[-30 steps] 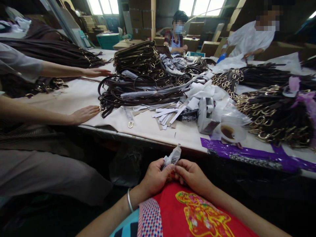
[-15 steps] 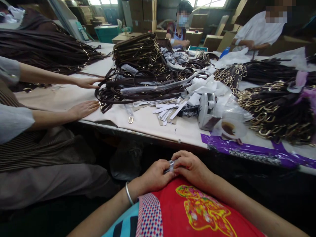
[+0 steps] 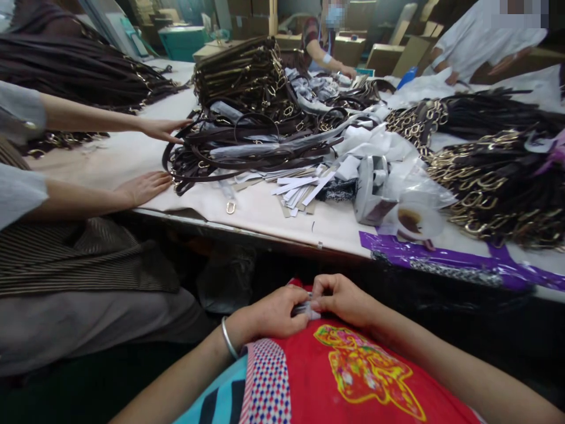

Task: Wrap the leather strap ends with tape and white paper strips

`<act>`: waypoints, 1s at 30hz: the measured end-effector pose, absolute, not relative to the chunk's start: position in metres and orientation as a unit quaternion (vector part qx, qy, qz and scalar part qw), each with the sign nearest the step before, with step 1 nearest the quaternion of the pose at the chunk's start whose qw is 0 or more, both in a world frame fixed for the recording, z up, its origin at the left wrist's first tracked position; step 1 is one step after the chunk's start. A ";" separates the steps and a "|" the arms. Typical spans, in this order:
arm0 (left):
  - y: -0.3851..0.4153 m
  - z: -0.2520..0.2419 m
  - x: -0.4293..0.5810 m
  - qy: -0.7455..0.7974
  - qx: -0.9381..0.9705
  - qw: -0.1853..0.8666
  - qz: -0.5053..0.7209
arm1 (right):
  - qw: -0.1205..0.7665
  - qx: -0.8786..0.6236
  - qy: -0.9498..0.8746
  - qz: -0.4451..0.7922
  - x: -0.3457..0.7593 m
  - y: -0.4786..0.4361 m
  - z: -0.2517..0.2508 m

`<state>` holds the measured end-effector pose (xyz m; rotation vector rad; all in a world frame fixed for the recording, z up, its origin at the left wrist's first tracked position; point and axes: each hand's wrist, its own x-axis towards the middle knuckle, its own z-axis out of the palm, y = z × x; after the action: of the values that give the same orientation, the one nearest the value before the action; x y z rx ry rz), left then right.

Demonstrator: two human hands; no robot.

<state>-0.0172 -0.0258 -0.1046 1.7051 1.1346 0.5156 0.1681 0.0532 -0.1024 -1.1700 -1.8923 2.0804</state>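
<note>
Over the red apron in my lap, my left hand is closed around a small, shiny grey piece that looks wrapped in clear plastic. Its exact kind is hidden by the fingers. My right hand pinches the same piece from the other side with thumb and forefinger. Both hands are below the table's front edge. Beyond them on the table lie loose white paper strips and a single gold buckle.
Dark straps with gold fittings are heaped mid-table, and more straps with buckles lie at right. A tape roll stands near purple tape. At left, a co-worker's hands rest by the heap; two other people stand across the table.
My right fingers have drawn up into a tighter pinch, showing more of the grey piece. The view has tilted down slightly. Across the table, a co-worker's arm has reached forward.
</note>
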 end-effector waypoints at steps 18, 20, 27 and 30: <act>-0.031 -0.112 -0.002 0.512 0.658 0.488 0.260 | -0.072 -0.141 -0.888 0.431 0.169 0.082 -0.050; -0.032 -0.113 -0.002 0.514 0.660 0.486 0.254 | -0.089 -0.135 -0.886 0.435 0.165 0.082 -0.046; -0.032 -0.115 0.000 0.527 0.678 0.453 0.242 | -0.101 -0.168 -0.878 0.436 0.160 0.086 -0.061; -0.032 -0.116 0.002 0.533 0.682 0.450 0.222 | -0.097 -0.189 -0.864 0.457 0.161 0.086 -0.068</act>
<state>0.0016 -0.0319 -0.1159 1.6850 1.3168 0.5480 0.1605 0.0862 -0.0678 -0.6338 -2.8957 1.5307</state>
